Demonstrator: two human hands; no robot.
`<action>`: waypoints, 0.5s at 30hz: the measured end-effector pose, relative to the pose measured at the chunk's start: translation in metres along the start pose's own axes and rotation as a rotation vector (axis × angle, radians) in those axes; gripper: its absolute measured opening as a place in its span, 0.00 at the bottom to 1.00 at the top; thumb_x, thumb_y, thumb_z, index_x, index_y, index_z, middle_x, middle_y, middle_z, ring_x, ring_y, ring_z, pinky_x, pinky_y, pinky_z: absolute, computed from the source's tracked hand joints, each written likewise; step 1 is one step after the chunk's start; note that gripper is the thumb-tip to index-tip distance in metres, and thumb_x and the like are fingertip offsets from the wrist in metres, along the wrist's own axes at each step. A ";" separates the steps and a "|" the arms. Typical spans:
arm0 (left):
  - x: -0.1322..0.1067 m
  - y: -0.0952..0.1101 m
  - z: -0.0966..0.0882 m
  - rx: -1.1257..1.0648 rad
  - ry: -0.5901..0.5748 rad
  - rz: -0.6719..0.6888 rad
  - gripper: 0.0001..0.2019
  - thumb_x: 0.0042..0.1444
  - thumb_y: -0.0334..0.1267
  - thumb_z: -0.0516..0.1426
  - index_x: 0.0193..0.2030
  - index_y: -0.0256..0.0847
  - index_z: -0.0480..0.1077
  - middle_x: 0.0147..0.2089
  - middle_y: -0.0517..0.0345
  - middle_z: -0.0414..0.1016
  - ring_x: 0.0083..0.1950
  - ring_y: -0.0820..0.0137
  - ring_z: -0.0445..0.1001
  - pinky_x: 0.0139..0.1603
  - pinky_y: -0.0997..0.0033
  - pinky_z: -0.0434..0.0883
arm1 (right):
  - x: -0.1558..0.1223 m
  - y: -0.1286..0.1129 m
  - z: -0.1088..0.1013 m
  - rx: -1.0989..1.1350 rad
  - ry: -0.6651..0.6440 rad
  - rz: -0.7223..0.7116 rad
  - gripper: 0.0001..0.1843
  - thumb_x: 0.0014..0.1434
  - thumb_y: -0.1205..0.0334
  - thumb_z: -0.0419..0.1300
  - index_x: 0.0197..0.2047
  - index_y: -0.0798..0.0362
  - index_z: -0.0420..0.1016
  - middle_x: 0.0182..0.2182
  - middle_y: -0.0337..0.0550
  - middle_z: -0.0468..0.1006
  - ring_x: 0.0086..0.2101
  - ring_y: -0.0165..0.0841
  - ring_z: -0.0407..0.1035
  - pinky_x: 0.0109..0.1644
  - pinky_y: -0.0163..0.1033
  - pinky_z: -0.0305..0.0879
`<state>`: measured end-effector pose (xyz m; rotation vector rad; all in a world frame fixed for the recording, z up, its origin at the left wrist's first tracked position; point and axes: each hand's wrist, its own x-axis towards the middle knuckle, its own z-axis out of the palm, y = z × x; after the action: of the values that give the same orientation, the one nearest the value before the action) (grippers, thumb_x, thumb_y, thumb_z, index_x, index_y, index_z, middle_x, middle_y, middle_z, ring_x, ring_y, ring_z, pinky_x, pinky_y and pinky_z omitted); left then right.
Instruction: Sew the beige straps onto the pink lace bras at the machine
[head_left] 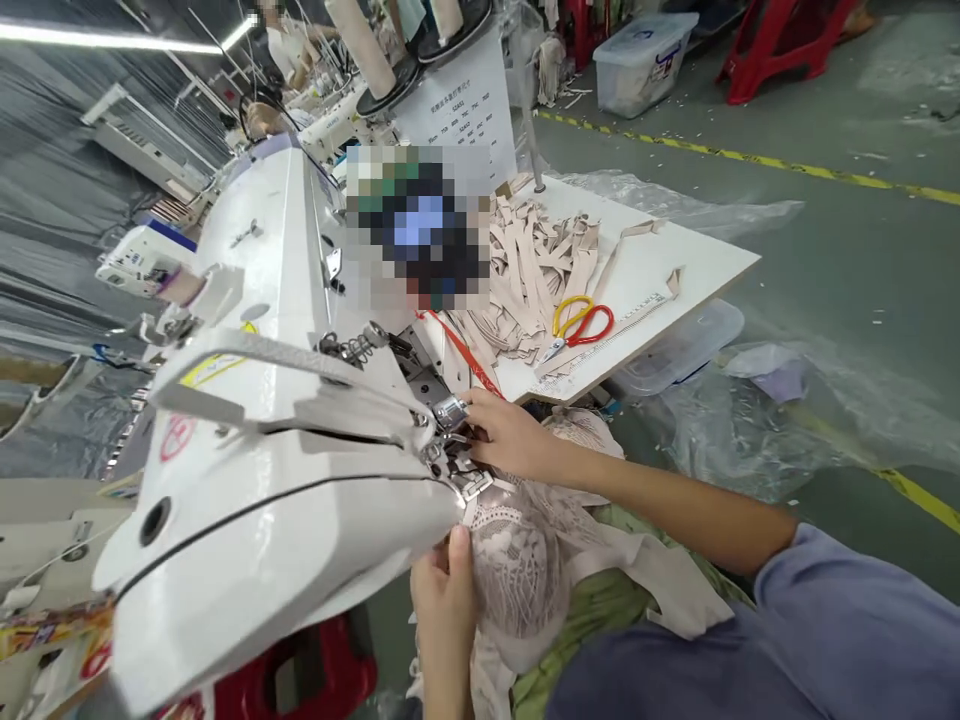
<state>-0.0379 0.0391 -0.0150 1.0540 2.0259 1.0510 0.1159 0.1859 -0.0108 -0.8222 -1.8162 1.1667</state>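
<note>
A pale beige lace bra [521, 570] hangs at the arm end of a white sewing machine [315, 530], its moulded cup facing up. My left hand [446, 580] is closed at the near side of the machine's tip, thumb and fingers pinching the bra's edge. Just beyond the metal presser foot [476, 485], my right hand [514, 437] reaches in with bent fingers at the needle parts. Machine metal and the hand itself hide what those fingertips hold. More beige fabric [630, 570] drapes from the bra over green cloth [600, 620] on my lap.
A white side table [675, 250] carries a heap of beige strips [547, 250] and scissors with yellow and red handles [581, 325]. Thread cones [360, 45] stand behind a printed sheet [457, 110]. Below are a clear plastic lid [682, 345] and a red stool [300, 670].
</note>
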 end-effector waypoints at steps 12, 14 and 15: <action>-0.089 0.024 0.079 -0.689 -1.098 -0.297 0.36 0.38 0.61 0.69 0.46 0.31 0.78 0.43 0.37 0.82 0.54 0.43 0.77 0.59 0.46 0.69 | -0.053 -0.065 -0.083 0.356 -0.276 0.124 0.09 0.58 0.60 0.62 0.31 0.54 0.67 0.29 0.35 0.66 0.29 0.26 0.60 0.35 0.33 0.58; -0.088 0.015 0.091 -0.635 -1.068 -0.254 0.39 0.37 0.65 0.68 0.47 0.32 0.78 0.45 0.38 0.81 0.54 0.44 0.76 0.59 0.45 0.69 | -0.063 -0.060 -0.091 0.462 -0.231 0.264 0.08 0.56 0.60 0.64 0.32 0.55 0.70 0.30 0.36 0.71 0.31 0.27 0.64 0.35 0.33 0.61; -0.086 0.008 0.094 -0.602 -1.036 -0.237 0.39 0.37 0.66 0.67 0.47 0.33 0.77 0.45 0.39 0.81 0.55 0.44 0.75 0.59 0.45 0.68 | -0.068 -0.052 -0.091 0.550 -0.158 0.380 0.07 0.54 0.62 0.65 0.32 0.55 0.72 0.30 0.38 0.74 0.32 0.29 0.68 0.36 0.33 0.63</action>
<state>0.0817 0.0031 -0.0409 0.7505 0.8842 0.6783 0.2229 0.1460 0.0409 -0.7753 -1.3710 1.9119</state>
